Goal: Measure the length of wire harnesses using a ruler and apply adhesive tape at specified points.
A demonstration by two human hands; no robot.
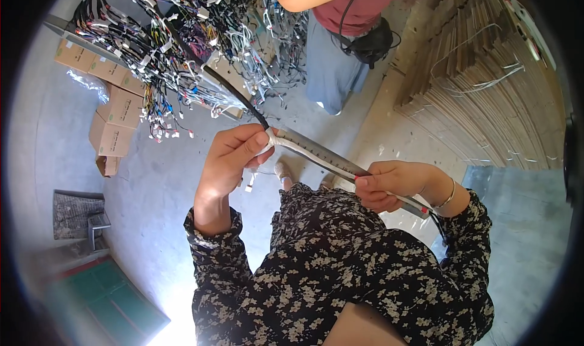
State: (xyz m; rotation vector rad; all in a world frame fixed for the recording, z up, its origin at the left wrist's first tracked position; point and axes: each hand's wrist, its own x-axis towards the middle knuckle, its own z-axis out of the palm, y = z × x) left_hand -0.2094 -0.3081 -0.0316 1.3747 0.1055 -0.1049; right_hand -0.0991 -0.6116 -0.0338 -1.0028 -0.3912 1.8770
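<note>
A metal ruler [331, 156] slants down to the right in front of my body. Alongside it runs a wire harness, its white-wrapped stretch [296, 146] lying along the ruler's edge. From my left hand [234, 154] the harness's black sleeved part [234, 93] leads up and left to the hanging bundles. My left thumb and fingers pinch the harness at the ruler's upper end; whether they also grip the ruler is hard to see. My right hand [395, 185] is closed around ruler and harness near the lower end, where a small red mark shows.
Many hanging wire harnesses [164, 48] fill the upper left, with cardboard boxes [118, 111] beside them. Another person [340, 54] stands beyond the harnesses. Flat cardboard stacks [486, 96] rise at the right. A dark board [76, 215] and small stool [97, 227] are at the left.
</note>
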